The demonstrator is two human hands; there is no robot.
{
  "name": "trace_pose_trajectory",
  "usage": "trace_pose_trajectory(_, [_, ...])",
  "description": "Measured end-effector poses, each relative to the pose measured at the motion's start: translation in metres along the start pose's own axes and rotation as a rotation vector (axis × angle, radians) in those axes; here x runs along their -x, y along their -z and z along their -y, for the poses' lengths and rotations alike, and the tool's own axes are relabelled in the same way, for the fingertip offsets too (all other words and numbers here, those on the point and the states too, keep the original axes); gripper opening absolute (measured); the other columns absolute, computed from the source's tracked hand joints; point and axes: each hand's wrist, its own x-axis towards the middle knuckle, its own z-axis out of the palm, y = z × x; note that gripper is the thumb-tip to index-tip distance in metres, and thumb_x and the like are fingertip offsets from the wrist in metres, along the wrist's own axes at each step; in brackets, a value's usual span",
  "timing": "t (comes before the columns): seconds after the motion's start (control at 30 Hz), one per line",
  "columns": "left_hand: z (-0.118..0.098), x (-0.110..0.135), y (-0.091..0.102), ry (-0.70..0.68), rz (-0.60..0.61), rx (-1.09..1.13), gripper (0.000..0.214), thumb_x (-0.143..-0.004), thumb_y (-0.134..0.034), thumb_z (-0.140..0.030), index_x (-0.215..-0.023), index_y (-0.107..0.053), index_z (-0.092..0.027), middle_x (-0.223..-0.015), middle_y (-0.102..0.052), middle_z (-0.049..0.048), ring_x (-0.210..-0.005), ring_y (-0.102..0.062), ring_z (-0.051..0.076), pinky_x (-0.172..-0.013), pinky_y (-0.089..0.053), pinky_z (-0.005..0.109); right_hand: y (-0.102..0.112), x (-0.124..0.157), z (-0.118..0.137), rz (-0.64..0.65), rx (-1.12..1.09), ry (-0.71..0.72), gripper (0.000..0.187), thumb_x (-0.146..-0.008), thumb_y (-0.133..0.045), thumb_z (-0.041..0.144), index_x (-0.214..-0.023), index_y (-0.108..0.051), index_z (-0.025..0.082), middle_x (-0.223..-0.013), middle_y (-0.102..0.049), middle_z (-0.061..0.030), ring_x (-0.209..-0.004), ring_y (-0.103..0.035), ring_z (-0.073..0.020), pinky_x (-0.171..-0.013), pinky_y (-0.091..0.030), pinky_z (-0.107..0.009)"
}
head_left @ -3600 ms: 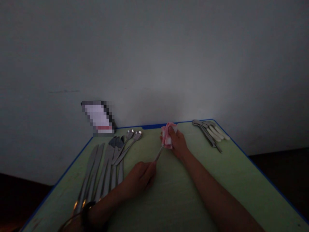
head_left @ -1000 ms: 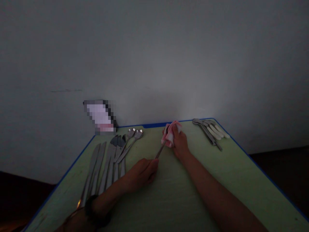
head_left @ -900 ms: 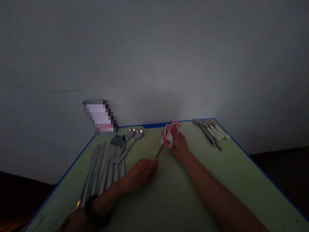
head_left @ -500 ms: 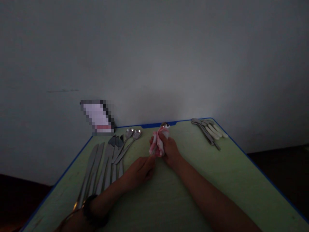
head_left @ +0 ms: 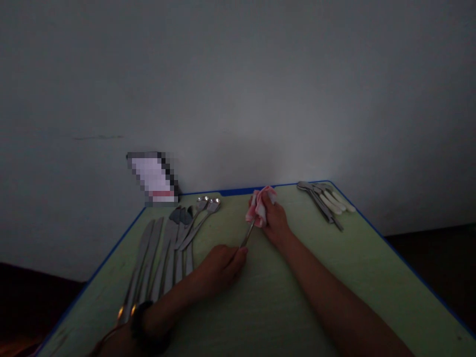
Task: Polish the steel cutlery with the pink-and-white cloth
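My left hand (head_left: 219,265) pinches the handle end of a thin metal spoon (head_left: 247,240) near the middle of the green table (head_left: 282,317). The spoon's far end is wrapped in a pink and white cloth (head_left: 259,207), which my right hand (head_left: 275,220) grips closed around it. The spoon's bowl is hidden inside the cloth. Both forearms rest low over the table.
Several knives (head_left: 148,267) and spoons (head_left: 199,218) lie in a row at the left. A small bunch of white-handled cutlery (head_left: 329,201) lies at the far right corner. A blurred-out object (head_left: 154,178) leans on the grey wall (head_left: 238,89) behind the table's blue edge.
Half a second ago the cloth was down by my left hand with the spoon's bowl showing; my right hand has since slid it back up over the bowl.
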Motion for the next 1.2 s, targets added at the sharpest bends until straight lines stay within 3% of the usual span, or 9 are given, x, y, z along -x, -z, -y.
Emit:
trace_pose_trajectory(0.3, [0.0016,0.0001,-0.0045,0.060,-0.063,0.284,0.043,-0.093,-0.025,-0.038,-0.061,-0.046,-0.018,-0.052,-0.046,-0.0037,-0.049,-0.043,0.010,-0.052,-0.035,0.023,0.0009,0.0009,-0.0016,0.052,0.003,-0.009,0.032,-0.071,-0.062,0.045,-0.080,-0.061,0.014,-0.066,-0.067,-0.0034,-0.052,-0.059,-0.0120,-0.049,-0.045,-0.024])
trace_pose_trajectory(0.43, [0.0034,-0.0009,-0.0040,0.107,-0.133,0.447,0.028,-0.092,-0.031,-0.040,-0.089,-0.049,-0.018,-0.053,-0.042,-0.0075,-0.048,-0.041,0.010,-0.049,-0.034,0.021,0.0001,0.0004,-0.0019,0.052,-0.018,-0.014,0.032,-0.072,-0.061,0.045,-0.081,-0.060,0.014,-0.064,-0.066,-0.0038,-0.056,-0.061,-0.0136,-0.050,-0.045,-0.024])
trace_pose_trajectory(0.6, [0.0030,-0.0014,-0.0035,0.093,-0.177,0.524,0.028,-0.091,-0.038,-0.035,-0.115,-0.034,-0.021,-0.059,-0.042,-0.0091,-0.049,-0.040,0.008,-0.047,-0.031,0.019,0.0000,0.0001,-0.0023,0.060,-0.024,-0.032,0.031,-0.071,-0.062,0.043,-0.082,-0.060,0.014,-0.063,-0.066,-0.0030,-0.053,-0.060,-0.0131,-0.048,-0.044,-0.023])
trace_pose_trajectory(0.73, [0.0023,-0.0001,-0.0032,0.083,-0.168,0.576,0.026,-0.091,-0.040,-0.032,-0.115,-0.033,-0.023,-0.064,-0.043,-0.0078,-0.050,-0.040,0.007,-0.047,-0.031,0.018,0.0005,-0.0016,-0.0031,0.074,-0.061,-0.035,0.029,-0.073,-0.061,0.042,-0.082,-0.061,0.014,-0.065,-0.066,-0.0024,-0.053,-0.059,-0.0123,-0.049,-0.045,-0.023])
trace_pose_trajectory(0.97, [0.0072,0.0042,-0.0036,-0.041,-0.037,0.768,0.022,-0.089,-0.039,-0.025,-0.110,-0.034,-0.022,-0.084,-0.051,-0.0015,-0.056,-0.044,0.007,-0.050,-0.036,0.019,0.0012,-0.0033,-0.0016,0.046,-0.106,-0.028,0.029,-0.071,-0.063,0.041,-0.081,-0.059,0.014,-0.068,-0.066,-0.0023,-0.055,-0.059,-0.0126,-0.050,-0.047,-0.024])
trace_pose_trajectory(1.2, [0.0081,0.0036,-0.0081,-0.062,-0.043,0.693,0.022,-0.091,-0.040,-0.028,-0.110,-0.033,-0.022,-0.089,-0.057,0.0023,-0.056,-0.046,0.007,-0.052,-0.038,0.021,0.0022,-0.0028,-0.0029,0.059,-0.078,-0.023,0.031,-0.071,-0.064,0.043,-0.084,-0.060,0.015,-0.071,-0.066,-0.0017,-0.054,-0.059,-0.0114,-0.050,-0.047,-0.023])
